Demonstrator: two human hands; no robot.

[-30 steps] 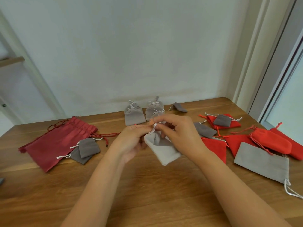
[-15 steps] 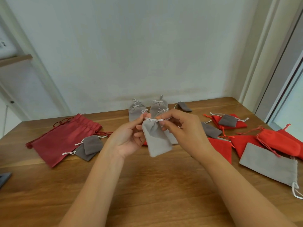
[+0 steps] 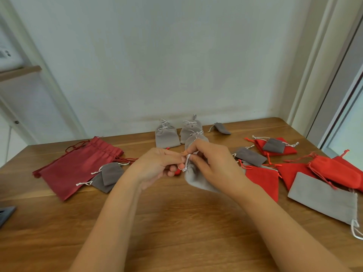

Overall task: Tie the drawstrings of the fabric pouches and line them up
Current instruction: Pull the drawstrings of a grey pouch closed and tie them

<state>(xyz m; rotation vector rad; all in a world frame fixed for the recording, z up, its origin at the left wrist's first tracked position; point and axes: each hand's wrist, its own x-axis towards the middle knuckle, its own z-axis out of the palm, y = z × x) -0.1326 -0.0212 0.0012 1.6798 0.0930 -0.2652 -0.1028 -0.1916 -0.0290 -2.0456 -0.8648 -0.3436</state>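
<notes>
Head view: my left hand (image 3: 157,165) and right hand (image 3: 212,165) both pinch the white drawstring (image 3: 186,162) at the neck of a light grey pouch (image 3: 194,179), fingers curled. The pouch is over the table (image 3: 176,222) centre; can't tell if it touches. Tied grey pouches (image 3: 167,136) stand behind.

Three tied grey fabric pouches (image 3: 168,137) stand at the wooden table's (image 3: 176,222) far edge; a large dark-red drawstring bag (image 3: 78,165) lies left, orange-red pouches (image 3: 263,179) right.
</notes>
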